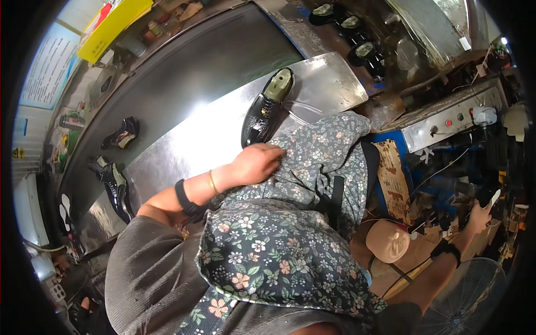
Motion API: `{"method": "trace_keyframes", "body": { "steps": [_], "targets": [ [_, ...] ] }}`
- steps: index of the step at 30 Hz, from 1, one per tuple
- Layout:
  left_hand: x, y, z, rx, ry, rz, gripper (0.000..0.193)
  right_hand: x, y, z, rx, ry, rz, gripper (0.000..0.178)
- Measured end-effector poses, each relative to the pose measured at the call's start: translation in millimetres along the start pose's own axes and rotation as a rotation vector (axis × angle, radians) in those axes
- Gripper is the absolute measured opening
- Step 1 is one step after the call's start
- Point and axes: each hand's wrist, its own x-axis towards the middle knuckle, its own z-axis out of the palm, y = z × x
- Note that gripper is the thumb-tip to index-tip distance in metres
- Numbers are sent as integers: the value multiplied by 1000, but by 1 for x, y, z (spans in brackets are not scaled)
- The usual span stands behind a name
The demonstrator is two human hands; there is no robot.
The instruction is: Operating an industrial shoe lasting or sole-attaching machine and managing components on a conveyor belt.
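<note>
A black shoe upper on a last (262, 119), with a pale green insole, lies sole up on the metal tabletop (195, 120). Just below its toe is my left hand (257, 163), against my floral apron (268, 240), its fingers curled; whatever they may hold is hidden. My right arm reaches far out to the right. There my right hand (479, 216) is closed around a small dark thing with a white strip (494, 197), too blurred to name. More black shoes (117, 190) stand toward the left end of the table.
Behind the tabletop runs a dark belt (195, 72). Several black shoes (352, 23) sit at the back right. A control panel (449, 120) with buttons, a beige round-topped stool-like object (387, 241) and a wire-guarded fan (466, 296) are on the right. A yellow box (114, 28) stands at upper left.
</note>
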Motion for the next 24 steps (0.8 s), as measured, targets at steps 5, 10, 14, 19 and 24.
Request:
{"method": "trace_keyframes", "body": {
  "steps": [5, 10, 14, 19, 24],
  "targets": [
    [72, 58, 10, -509, -209, 129, 42, -97, -5, 15, 829, 261, -570, 71],
    [156, 85, 44, -1250, 203, -91, 61, -298, -135, 1, 1003, -70, -914, 88],
    [168, 67, -11, -1768, 216, -254, 59, -367, -181, -22, 1161, -275, -1193, 96],
    [142, 69, -59, -838, -17, -309, 54, -310, -189, -13, 1642, -1564, -569, 72],
    [95, 56, -14, -781, -242, 68, 28, -341, -162, 13, 1192, -1650, -905, 58]
  ]
}}
